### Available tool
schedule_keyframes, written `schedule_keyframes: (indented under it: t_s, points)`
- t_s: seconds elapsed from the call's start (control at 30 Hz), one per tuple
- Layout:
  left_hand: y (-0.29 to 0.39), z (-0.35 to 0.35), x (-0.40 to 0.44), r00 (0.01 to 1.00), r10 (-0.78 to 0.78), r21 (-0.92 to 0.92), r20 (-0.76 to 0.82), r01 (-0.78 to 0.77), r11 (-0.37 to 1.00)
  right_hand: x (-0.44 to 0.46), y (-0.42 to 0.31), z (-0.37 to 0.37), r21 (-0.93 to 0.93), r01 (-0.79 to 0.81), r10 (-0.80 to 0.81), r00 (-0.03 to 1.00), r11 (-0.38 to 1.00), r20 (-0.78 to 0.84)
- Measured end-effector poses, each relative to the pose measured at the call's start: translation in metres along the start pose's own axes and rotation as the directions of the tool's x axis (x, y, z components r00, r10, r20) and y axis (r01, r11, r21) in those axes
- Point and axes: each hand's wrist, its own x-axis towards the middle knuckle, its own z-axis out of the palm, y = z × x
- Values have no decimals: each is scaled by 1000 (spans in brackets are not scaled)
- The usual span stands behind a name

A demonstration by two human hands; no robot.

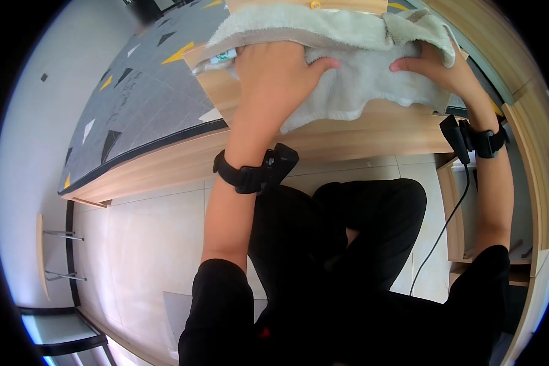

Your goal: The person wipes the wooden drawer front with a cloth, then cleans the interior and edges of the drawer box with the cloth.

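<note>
A light grey fluffy cloth (366,85) lies across a wooden board at the top of the view, part of it folded over. My left hand (274,67) has its fingers under the folded layer, with the thumb stretched out on top of the lower layer. Toward the right end, my right hand (436,66) also reaches under the fold, its thumb pointing left. The fingertips of both hands are hidden by the cloth. A small white label with green print (224,56) shows beside my left hand.
A long wooden edge (165,157) runs below the cloth. Wooden shelving (457,213) stands at the right, and a black cable (443,229) hangs from the right wrist device. Grey patterned flooring (146,97) lies beyond at the left.
</note>
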Motion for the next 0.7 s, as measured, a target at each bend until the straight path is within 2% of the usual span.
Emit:
schedule_keyframes:
  t_s: [0.1, 0.2, 0.27, 0.3, 0.37, 0.4, 0.43, 0.47, 0.53, 0.57, 0.6, 0.67, 0.7]
  points:
    - [-2, 4, 0, 999, -22, -59, 37, 24, 998, -2, -3, 1, 19, -18, 18, 1000, 1000, 20]
    - [0, -3, 4, 1000, -9, -125, -14, 8, 992, 0, -15, -2, -39, -80, 82, 995, 996, 54]
    - [-1, -7, 10, 998, 16, -149, -63, -26, 988, 1, -12, -9, -97, 102, -104, 995, 990, -7]
    - [0, -11, 5, 1000, -15, -163, -12, 13, 987, 1, -28, -13, -61, -18, 20, 999, 998, 25]
    - [3, -18, 3, 999, -31, -179, 14, 33, 983, -4, -43, -25, -19, -74, 75, 996, 997, 57]
    - [6, -23, -4, 986, -109, -188, 129, 133, 973, -10, -49, -26, 42, -139, 134, 985, 989, 113]
    - [9, -27, -9, 955, -181, -188, 236, 227, 956, -16, -52, -25, 56, -94, 89, 993, 994, 73]
    - [12, -30, -13, 957, -177, -190, 229, 222, 956, -21, -59, -27, 51, -91, 87, 994, 995, 67]
    - [25, -38, -27, 977, -175, -309, 122, 205, 929, -33, -74, -31, 57, -137, 132, 989, 989, 71]
    - [32, -41, -42, 973, -190, -252, 132, 218, 943, -47, -63, -29, 22, 65, -66, 998, 998, 11]
    - [38, -49, -52, 973, -189, -251, 133, 218, 943, -51, -68, -30, 22, 65, -66, 998, 998, 11]
    - [46, -66, -56, 959, -128, -157, 254, 171, 973, -58, -82, -37, 77, 81, -80, 997, 994, -18]
    - [51, -76, -48, 751, -261, 7, 606, 323, 946, -57, -99, -44, 206, -98, 91, 995, 974, 43]
